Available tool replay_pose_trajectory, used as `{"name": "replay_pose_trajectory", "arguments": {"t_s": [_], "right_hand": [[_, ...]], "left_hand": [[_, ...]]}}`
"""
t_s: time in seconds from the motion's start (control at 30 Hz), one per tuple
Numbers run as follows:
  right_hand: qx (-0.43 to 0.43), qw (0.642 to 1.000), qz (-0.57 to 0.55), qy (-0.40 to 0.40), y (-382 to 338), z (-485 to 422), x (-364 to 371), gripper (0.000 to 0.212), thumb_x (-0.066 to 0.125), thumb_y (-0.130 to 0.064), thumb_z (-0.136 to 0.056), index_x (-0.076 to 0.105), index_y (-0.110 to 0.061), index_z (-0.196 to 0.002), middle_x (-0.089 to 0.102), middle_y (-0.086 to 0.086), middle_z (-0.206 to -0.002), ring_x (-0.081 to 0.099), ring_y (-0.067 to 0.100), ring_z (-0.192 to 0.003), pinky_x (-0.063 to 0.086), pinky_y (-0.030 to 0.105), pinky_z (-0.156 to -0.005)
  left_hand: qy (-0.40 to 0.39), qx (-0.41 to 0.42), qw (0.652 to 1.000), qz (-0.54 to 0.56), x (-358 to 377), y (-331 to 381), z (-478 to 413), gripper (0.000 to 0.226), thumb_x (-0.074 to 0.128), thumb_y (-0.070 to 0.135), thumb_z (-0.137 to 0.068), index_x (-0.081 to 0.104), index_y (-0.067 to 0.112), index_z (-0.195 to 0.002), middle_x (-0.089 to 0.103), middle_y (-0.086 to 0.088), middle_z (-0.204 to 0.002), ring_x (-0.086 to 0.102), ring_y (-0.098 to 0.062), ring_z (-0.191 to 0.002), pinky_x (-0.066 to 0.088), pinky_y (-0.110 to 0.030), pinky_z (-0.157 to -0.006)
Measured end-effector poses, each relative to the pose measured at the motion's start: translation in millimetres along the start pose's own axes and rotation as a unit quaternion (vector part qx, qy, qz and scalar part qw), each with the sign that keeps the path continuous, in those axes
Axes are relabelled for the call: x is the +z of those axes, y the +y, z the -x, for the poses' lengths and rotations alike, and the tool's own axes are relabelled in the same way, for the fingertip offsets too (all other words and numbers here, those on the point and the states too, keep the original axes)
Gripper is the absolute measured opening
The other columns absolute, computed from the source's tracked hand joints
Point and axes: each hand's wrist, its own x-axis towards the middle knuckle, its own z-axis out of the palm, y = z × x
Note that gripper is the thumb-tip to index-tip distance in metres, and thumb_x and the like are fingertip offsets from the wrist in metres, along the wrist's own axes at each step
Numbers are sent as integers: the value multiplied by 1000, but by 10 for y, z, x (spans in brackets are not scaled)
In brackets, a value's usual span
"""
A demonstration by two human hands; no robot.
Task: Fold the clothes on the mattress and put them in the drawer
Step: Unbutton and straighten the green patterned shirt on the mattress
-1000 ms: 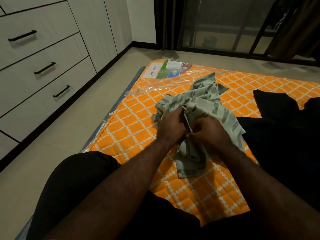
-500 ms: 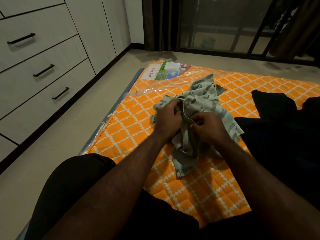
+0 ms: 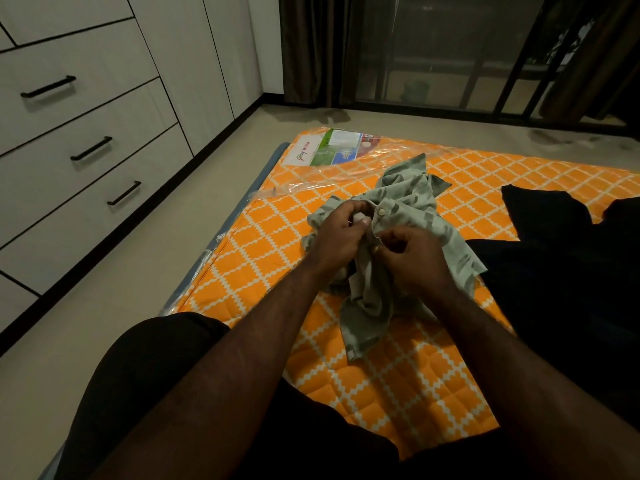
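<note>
Gripped in both hands: a grey-green patterned shirt, bunched up about mid-scene on the orange diamond-quilted mattress, with its lower end trailing toward the near side. Held along its buttoned edge by the left hand, with fingers curled round the cloth just left of a pale button. Pinched again just right of that by the right hand, with fingers and thumb closed narrowly on a fold. Both hands close together above the crumpled middle. Right up against the shirt's right edge, on the same mattress, a heap of black clothes. At the mattress's far left corner, a printed leaflet under clear plastic wrap. At near left, a bent knee in black shorts. Left of the mattress, pale floor, then white drawers with black bar handles, all pushed in. On the far side, dark curtains and a glass door.
</note>
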Motion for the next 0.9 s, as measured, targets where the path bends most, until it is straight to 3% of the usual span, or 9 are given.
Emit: {"name": "replay_pose_trajectory", "arguments": {"t_s": [0.13, 0.27, 0.4, 0.47, 0.53, 0.63, 0.7, 0.8, 0.9], "right_hand": [[27, 998, 43, 44, 44, -25, -49, 5, 75, -14, -91, 77, -11, -93, 71, -3, -82, 66, 8, -76, 45, 17, -64], [47, 991, 84, 90, 97, -44, -94, 9, 74, -17, -90, 73, -11, -83, 65, -5, -73, 64, 17, -75, 42, 27, -66], [60, 987, 77, 132, 76, -47, -103, 4, 74, -21, -88, 76, -17, -88, 70, -5, -79, 68, 17, -81, 50, 31, -72], [58, 987, 48, 139, 34, -43, -105, 8, 74, -20, -88, 78, -18, -94, 74, -4, -86, 70, 14, -84, 57, 37, -79], [59, 988, 30, 138, 6, -47, -109, 8, 74, -19, -88, 79, -18, -95, 73, -6, -85, 69, 12, -83, 58, 38, -81], [57, 989, 32, 134, 0, -48, -108, 3, 74, -21, -89, 76, -21, -87, 71, -8, -80, 68, 12, -79, 59, 41, -78], [59, 989, 32, 130, -4, -40, -110, 9, 75, -22, -89, 71, -26, -81, 69, -11, -77, 67, 11, -76, 59, 41, -75], [79, 991, -18, 103, 4, -47, -115, 9, 79, -22, -87, 72, -23, -81, 71, -7, -76, 70, 13, -74, 61, 43, -72], [102, 985, -131, 42, -53, -59, -133, 8, 81, -14, -86, 73, -16, -85, 74, 5, -77, 73, 22, -70, 62, 44, -64]], "left_hand": [[-40, 9, 999, 2, -74, 63, 15, 55, 67, -2, -85, 53, 12, -136, 63, 4, -122, 65, -13, -111, 57, -39, -96], [-88, -19, 994, -57, -80, 103, 26, 107, 70, 13, -67, 19, 17, -161, 35, 0, -151, 45, -24, -136, 53, -45, -103], [-178, -19, 979, -96, -112, 119, 33, 122, 71, 5, -71, -3, 42, -160, 16, 4, -161, 43, -26, -136, 61, -41, -85], [-222, -17, 972, -71, -129, 106, 22, 126, 70, -4, -72, -7, 52, -156, 2, 7, -168, 42, -31, -141, 60, -32, -73], [-249, -26, 967, -39, -158, 86, 20, 128, 68, -11, -74, -6, 53, -155, -4, 14, -168, 52, -24, -134, 59, -34, -72], [-237, -5, 971, -43, -166, 95, 28, 115, 75, -5, -78, 10, 43, -160, 12, 12, -167, 43, -15, -142, 56, -34, -95], [-173, 1, 983, -65, -147, 120, 22, 83, 77, 4, -85, 39, 27, -155, 40, 1, -158, 44, -10, -138, 50, -30, -105], [-50, -5, 993, -108, -140, 75, -33, 33, 73, 13, -91, 71, 14, -124, 70, 2, -118, 65, -10, -108, 55, -38, -97], [26, -8, 992, -119, -158, 35, -45, 19, 77, 18, -88, 78, 14, -107, 72, 9, -98, 67, -8, -96, 57, -40, -92]]}}
